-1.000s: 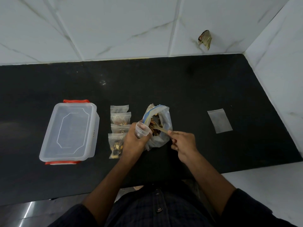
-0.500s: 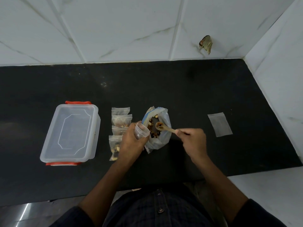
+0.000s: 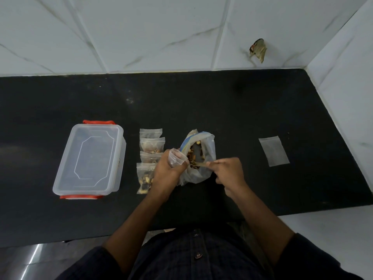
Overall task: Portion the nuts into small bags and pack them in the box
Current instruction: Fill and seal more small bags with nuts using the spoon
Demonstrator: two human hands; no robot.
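A large clear bag of mixed nuts stands open on the black counter. My left hand grips a small clear bag with its mouth held open beside the big bag. My right hand pinches the handle of a small wooden spoon, whose bowl lies among the nuts low in the big bag. Several filled small bags lie in a column left of my left hand. A clear lidded box with red clips sits at the left, its lid on.
One empty small bag lies flat at the right of the counter. White marble-tiled walls close the back and right side. A scrap is stuck on the back wall. The counter's front edge runs just before my body.
The spoon rose out of the big bag half a second ago and now has dipped back down into the nuts. My right hand moved back toward the bag. My left hand stayed put.
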